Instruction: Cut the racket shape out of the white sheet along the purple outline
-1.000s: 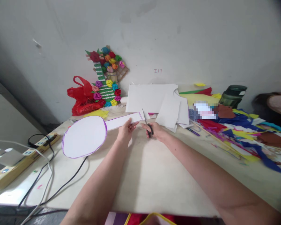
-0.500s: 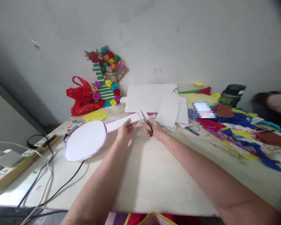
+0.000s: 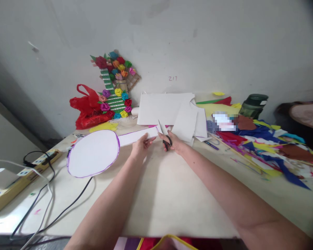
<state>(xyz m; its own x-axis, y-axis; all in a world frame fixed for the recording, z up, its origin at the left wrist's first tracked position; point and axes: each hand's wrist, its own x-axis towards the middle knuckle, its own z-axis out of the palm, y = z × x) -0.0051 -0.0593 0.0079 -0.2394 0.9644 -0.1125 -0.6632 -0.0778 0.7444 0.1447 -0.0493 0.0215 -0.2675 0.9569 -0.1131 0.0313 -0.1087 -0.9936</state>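
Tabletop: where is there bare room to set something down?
Bare: between the two forearms, and between the right one and the coloured scraps. Crowded: the back, with red bag, flower craft and white sheets; the left, with cables and white cutout.

Left of centre: smooth, matt paper (white cut-out [image 3: 94, 153]); centre: metal and black plastic (scissors [image 3: 167, 146]); upper left: thin, glossy plastic (red bag [image 3: 86, 119]).
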